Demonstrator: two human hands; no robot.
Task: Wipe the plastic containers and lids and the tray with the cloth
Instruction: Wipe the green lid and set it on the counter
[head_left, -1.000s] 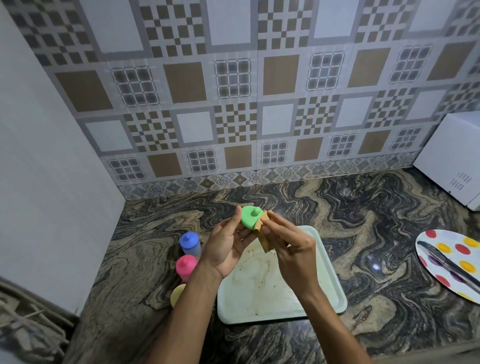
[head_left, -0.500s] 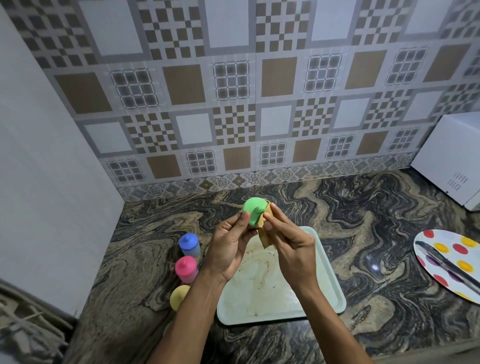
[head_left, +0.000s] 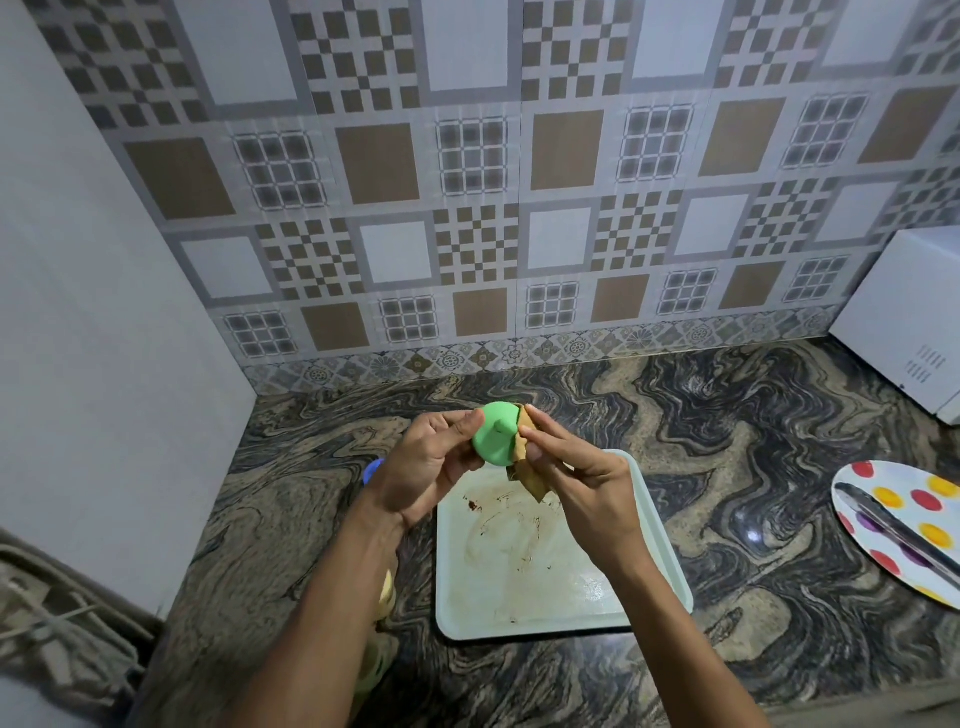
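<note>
Turns green lid (head_left: 493, 435) knob-forward compared with a second ago; grips it in left hand (head_left: 423, 467) above tray (head_left: 550, 592), rubs with cloth (head_left: 530, 479) pinched in right hand (head_left: 592, 488). Judging by stains, leaves tray unwiped.

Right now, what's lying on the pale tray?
Only brown smears show on the tray. Its far end is hidden behind the left hand holding the green lid and the right hand pinching the cloth.
</note>
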